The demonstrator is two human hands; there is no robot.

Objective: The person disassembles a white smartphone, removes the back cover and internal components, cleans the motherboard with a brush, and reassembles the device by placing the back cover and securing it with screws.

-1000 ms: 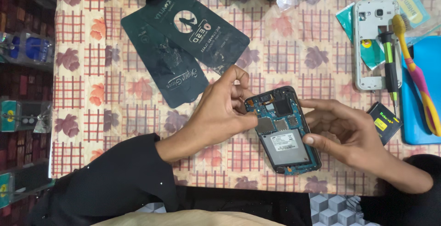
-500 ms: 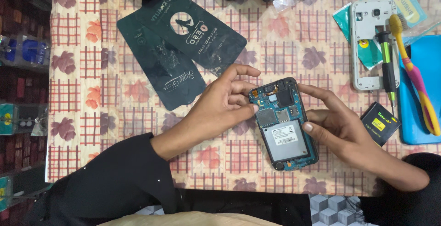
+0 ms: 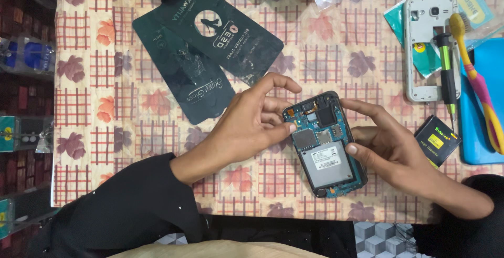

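Both hands (image 3: 252, 127) grip opened phone (image 3: 325, 145) — dark green packets (image 3: 210, 53) beside.

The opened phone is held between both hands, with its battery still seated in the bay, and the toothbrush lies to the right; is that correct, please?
Not quite: in the head view the opened phone has an empty bay; the battery lies on the table, right of the right hand. The left hand also holds it, and the toothbrush does lie right.

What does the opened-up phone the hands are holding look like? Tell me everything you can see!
The opened phone has its back cover off, so its blue circuit board, small dark chips and a square camera part near the top show. A silvery-grey metal plate with a white label fills the lower half. It lies tilted, back up, on the patterned tablecloth. The left hand pinches its upper left edge, and the right hand grips its right side.
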